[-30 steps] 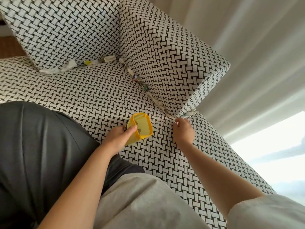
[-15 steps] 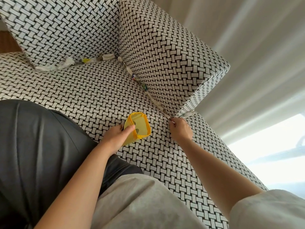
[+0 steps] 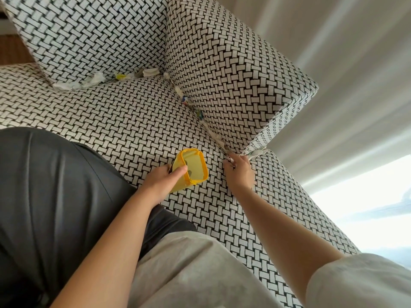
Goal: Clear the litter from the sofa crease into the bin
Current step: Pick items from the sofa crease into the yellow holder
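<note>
My left hand point(image 3: 163, 182) grips a small yellow bin point(image 3: 193, 168) by its rim, thumb inside, on the woven black-and-white sofa seat point(image 3: 124, 125). To its right, my right hand point(image 3: 240, 171) has its fingertips at the crease under the armrest cushion point(image 3: 233, 70) and pinches a small scrap there. Coloured wrappers point(image 3: 189, 105) and pale scraps line that crease further back. White tissue litter point(image 3: 89, 82), a yellow scrap point(image 3: 120, 76) and a white wad point(image 3: 150, 71) lie along the crease under the back cushion point(image 3: 89, 34).
My dark trouser leg point(image 3: 51, 196) rests on the seat at the left, and my light shirt fills the bottom of the view. Pale curtains point(image 3: 333, 63) hang behind the armrest. A bright window area is at the right edge.
My right hand has slid a little up and left along the seat into the armrest crease. The bin and my left hand have barely shifted.
</note>
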Motion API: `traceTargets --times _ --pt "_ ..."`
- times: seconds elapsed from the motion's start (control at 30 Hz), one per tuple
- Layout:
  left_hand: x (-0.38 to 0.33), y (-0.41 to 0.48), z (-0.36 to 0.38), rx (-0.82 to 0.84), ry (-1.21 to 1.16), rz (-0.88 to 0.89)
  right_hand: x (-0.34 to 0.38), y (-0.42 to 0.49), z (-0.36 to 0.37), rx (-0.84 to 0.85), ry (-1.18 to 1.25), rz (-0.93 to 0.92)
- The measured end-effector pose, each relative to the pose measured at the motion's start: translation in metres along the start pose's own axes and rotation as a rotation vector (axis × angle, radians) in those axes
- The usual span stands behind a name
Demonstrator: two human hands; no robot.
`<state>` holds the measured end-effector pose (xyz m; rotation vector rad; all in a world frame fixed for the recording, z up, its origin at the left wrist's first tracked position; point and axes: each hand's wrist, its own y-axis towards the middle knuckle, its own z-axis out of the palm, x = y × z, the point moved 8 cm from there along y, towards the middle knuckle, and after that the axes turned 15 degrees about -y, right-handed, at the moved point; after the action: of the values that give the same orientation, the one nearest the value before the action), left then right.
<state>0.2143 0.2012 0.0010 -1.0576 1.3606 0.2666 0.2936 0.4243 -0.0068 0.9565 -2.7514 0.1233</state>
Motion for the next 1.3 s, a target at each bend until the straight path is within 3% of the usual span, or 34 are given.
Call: traceTargets --times 0.1,0.6,0.9,1.13,1.3 --pt "0.000 0.000 0.000 -0.005 0.011 -0.008 0.008 0.004 0.000 0.043 -0.135 -0.037" --pt "-0.004 -0.006 0.001 0.019 0.005 0.012 0.034 0.008 -0.006 0.072 -0.282 -0.089" --pt "-0.002 -0.001 0.003 0.027 0.044 0.025 0.009 -0.017 -0.006 -0.042 0.001 -0.071" --pt "0.000 -0.001 0.003 0.030 0.025 0.018 0.012 0.002 -0.008 0.055 -0.097 -0.039" --pt "0.001 -0.001 0.002 0.026 0.044 0.023 0.004 0.008 -0.011 0.029 -0.142 -0.006"
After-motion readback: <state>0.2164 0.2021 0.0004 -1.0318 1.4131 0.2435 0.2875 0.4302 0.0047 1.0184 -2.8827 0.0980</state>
